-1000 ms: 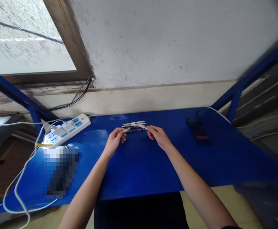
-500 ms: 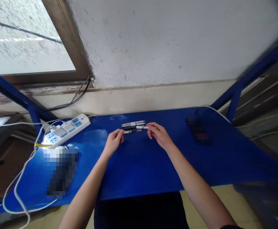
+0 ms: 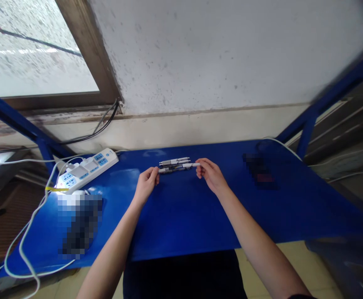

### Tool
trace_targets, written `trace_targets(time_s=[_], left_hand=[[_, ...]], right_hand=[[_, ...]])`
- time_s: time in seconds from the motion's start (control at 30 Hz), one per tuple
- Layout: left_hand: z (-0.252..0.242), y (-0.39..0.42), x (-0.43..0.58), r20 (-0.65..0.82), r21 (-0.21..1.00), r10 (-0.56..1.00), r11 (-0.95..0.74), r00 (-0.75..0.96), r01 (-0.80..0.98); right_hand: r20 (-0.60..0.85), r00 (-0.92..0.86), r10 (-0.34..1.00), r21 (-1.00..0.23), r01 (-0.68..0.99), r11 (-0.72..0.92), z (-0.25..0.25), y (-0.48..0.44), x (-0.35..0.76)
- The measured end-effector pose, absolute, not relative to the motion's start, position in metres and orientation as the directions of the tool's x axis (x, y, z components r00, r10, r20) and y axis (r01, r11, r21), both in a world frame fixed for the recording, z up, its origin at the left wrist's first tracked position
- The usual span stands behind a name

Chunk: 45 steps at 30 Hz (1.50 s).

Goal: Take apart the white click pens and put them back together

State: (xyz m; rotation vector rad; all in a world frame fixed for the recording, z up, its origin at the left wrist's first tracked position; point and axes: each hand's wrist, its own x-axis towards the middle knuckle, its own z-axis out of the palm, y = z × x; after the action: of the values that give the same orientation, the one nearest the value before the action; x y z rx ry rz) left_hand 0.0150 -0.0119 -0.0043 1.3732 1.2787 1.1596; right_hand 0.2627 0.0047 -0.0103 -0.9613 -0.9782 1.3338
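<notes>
My left hand point(image 3: 146, 185) pinches the left end of a pen point(image 3: 166, 170) with a grey and white body. The fingers of my right hand point(image 3: 211, 174) close on the right end of a slim white pen part point(image 3: 191, 165). A dark thin stretch shows between the two pieces; whether they still join there I cannot make out. Just behind them, several white-and-grey pens point(image 3: 174, 161) lie side by side on the blue tabletop point(image 3: 184, 216). My fingertips hide the outer ends of both held pieces.
A white power strip point(image 3: 87, 170) with plugs and white cables point(image 3: 28, 232) sits at the left. In front of it is a blurred-out dark object point(image 3: 81, 228); another dark one point(image 3: 259, 170) lies at the right. Blue metal posts point(image 3: 302, 133) flank the table, with a wall behind.
My right hand has moved a little to the right with the white pen part. My left hand has shifted slightly left with its pen.
</notes>
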Motion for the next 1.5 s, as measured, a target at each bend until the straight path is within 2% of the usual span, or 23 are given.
trace_targets(time_s=[0.23,0.53,0.93,1.1,1.23,1.37,1.5], left_hand=[[-0.005,-0.012,0.015,0.065,0.98,0.996,-0.074,0.055,0.186],[0.0,-0.014,0.018,-0.051,0.968,0.998,0.041,0.034,0.247],[0.002,-0.016,0.018,0.011,0.991,0.996,-0.022,0.084,0.129],[0.004,-0.017,0.018,0.052,0.998,0.989,-0.056,0.136,0.028],[0.002,-0.015,0.018,0.045,0.998,0.993,-0.039,0.106,-0.057],[0.0,-0.014,0.018,-0.057,0.998,0.994,0.058,0.09,-0.005],[0.002,-0.015,0.017,-0.014,1.0,0.991,0.012,0.136,0.016]], right_hand=[[0.04,-0.058,0.998,-0.959,-0.283,0.022,-0.006,0.001,0.259],[0.071,-0.327,0.943,-0.964,-0.267,-0.02,-0.01,-0.004,0.255],[0.032,-0.361,0.932,-0.975,-0.217,-0.05,-0.012,-0.004,0.254],[0.008,-0.322,0.947,-0.958,-0.272,-0.085,-0.011,-0.003,0.255],[0.016,-0.308,0.951,-0.945,-0.315,-0.086,-0.012,-0.002,0.256],[0.014,-0.304,0.952,-0.947,-0.309,-0.085,-0.013,-0.002,0.257],[0.003,-0.284,0.959,-0.952,-0.293,-0.084,-0.013,-0.001,0.256]])
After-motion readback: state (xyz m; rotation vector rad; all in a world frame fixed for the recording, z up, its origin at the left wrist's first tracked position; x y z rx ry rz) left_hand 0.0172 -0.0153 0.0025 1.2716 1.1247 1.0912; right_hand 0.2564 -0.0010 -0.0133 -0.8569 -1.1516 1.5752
